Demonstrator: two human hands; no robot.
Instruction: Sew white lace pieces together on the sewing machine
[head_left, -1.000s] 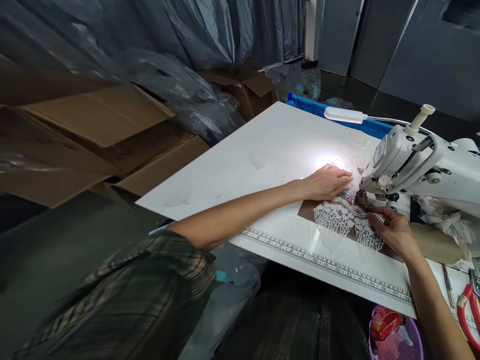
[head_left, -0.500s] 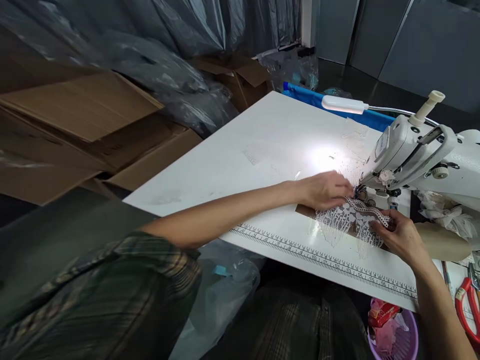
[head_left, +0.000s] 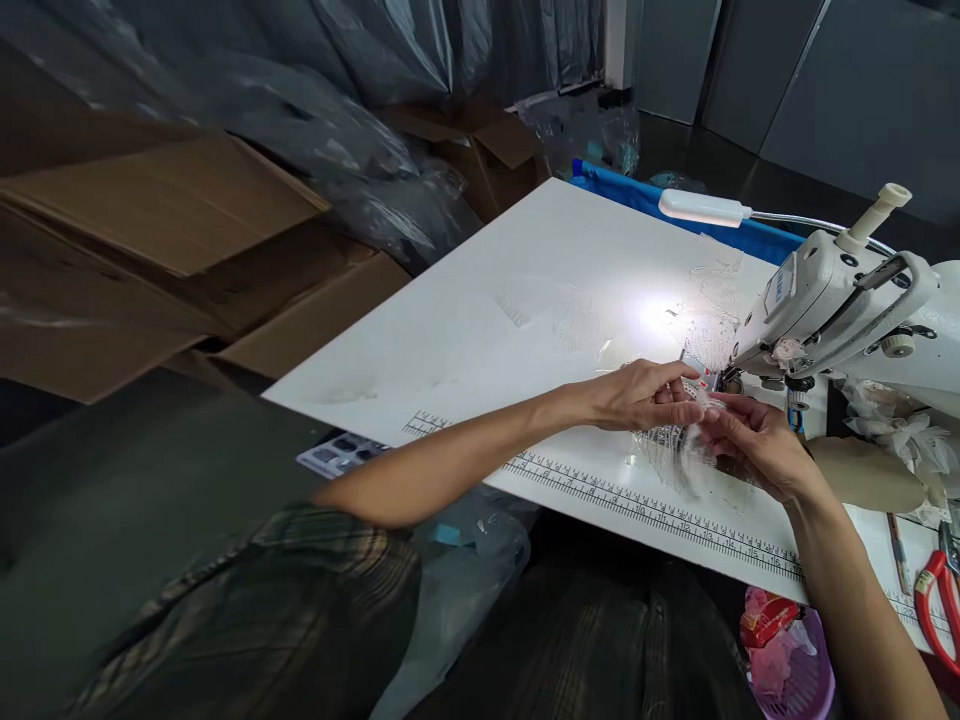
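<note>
A piece of white lace (head_left: 679, 455) is bunched between my two hands, just in front of the needle area of a white sewing machine (head_left: 832, 300). My left hand (head_left: 645, 395) pinches the lace from the left, fingers pointing right. Close against it, my right hand (head_left: 757, 445) grips the lace with thumb and fingers. The lower part of the lace hangs toward me over the table and is blurred. More lace (head_left: 712, 290) lies flat on the table behind the needle.
The white table (head_left: 450, 330) has a printed ruler (head_left: 637, 505) along its front edge. Red-handled cutters (head_left: 930, 600) lie at the right. A purple basket (head_left: 814, 670) stands below the edge. Cardboard boxes (head_left: 165, 210) are at the left, and a lamp (head_left: 701, 208) shines over the table.
My right hand has moved left and up to meet my left hand. The lace, spread out before, is now gathered between them. My view has shifted slightly.
</note>
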